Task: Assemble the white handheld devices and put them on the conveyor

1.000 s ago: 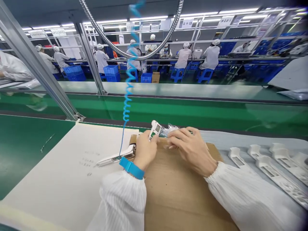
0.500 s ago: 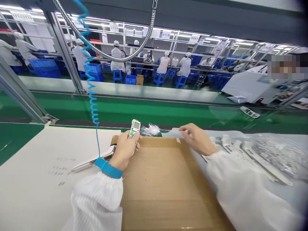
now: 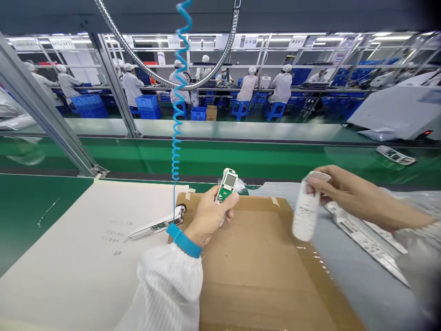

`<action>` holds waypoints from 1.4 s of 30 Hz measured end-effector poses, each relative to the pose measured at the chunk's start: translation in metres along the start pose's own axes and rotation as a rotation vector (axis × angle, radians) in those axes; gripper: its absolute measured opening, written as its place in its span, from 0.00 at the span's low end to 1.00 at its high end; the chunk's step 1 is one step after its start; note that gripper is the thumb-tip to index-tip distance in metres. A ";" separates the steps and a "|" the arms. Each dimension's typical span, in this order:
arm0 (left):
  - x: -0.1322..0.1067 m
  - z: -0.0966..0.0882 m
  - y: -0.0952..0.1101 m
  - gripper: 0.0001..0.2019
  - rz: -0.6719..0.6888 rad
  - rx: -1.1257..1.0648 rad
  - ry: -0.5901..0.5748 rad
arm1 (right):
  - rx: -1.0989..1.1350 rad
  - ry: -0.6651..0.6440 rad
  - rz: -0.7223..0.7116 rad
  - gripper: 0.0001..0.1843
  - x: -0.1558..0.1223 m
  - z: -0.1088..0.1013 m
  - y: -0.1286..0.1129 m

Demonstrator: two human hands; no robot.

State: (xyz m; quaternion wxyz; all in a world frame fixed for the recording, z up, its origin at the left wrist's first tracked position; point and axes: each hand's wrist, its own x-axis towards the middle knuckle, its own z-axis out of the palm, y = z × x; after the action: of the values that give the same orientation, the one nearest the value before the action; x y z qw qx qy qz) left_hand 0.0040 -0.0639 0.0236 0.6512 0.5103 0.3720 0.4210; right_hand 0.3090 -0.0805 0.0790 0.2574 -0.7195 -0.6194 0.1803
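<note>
My left hand [image 3: 208, 216] is closed around a small green circuit board with a white display frame [image 3: 226, 185], held upright over the far edge of a brown cardboard sheet [image 3: 255, 271]. A blue wrist strap [image 3: 184, 240] with a coiled blue cord [image 3: 177, 119] is on that wrist. My right hand [image 3: 347, 195] pinches the top of a long white plastic housing [image 3: 306, 213], which hangs in the air above the cardboard's right edge, blurred by motion.
Several white plastic housings [image 3: 361, 234] lie on grey foam at the right. A finished white part [image 3: 156, 225] rests on the white sheet [image 3: 86, 248] at the left. A clear bag [image 3: 239, 184] lies behind the board. Beyond runs a green conveyor [image 3: 241, 158]; workers sit at far benches.
My right hand went to the pile of housings at the right and has lifted one white housing toward the middle. My left hand kept hold of the circuit board.
</note>
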 end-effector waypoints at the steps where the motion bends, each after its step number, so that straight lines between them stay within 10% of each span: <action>1: 0.001 0.000 -0.002 0.20 0.002 0.047 0.034 | 0.163 -0.003 -0.020 0.29 -0.001 0.009 -0.016; 6: 0.006 -0.002 -0.011 0.24 0.014 0.221 0.180 | 0.745 -0.069 -0.082 0.27 0.001 0.088 -0.068; 11: 0.007 -0.006 -0.007 0.17 -0.182 0.177 0.213 | 1.069 -0.303 -0.066 0.23 -0.002 0.133 -0.067; 16: 0.012 -0.008 -0.011 0.20 -0.157 0.232 0.250 | 1.186 -0.337 -0.095 0.25 -0.006 0.136 -0.051; 23: 0.007 -0.004 -0.012 0.17 0.276 0.530 0.303 | 1.199 -0.300 -0.089 0.26 -0.006 0.136 -0.053; 42: -0.007 0.021 -0.015 0.18 0.277 0.533 0.218 | 1.142 -0.075 -0.084 0.25 -0.007 0.143 -0.052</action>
State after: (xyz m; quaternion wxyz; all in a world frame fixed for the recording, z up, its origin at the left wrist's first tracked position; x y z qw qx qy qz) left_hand 0.0237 -0.0794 0.0132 0.3872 0.6606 0.4639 0.4456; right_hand 0.1834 -0.0611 -0.0053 0.5901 -0.4342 -0.4607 0.5011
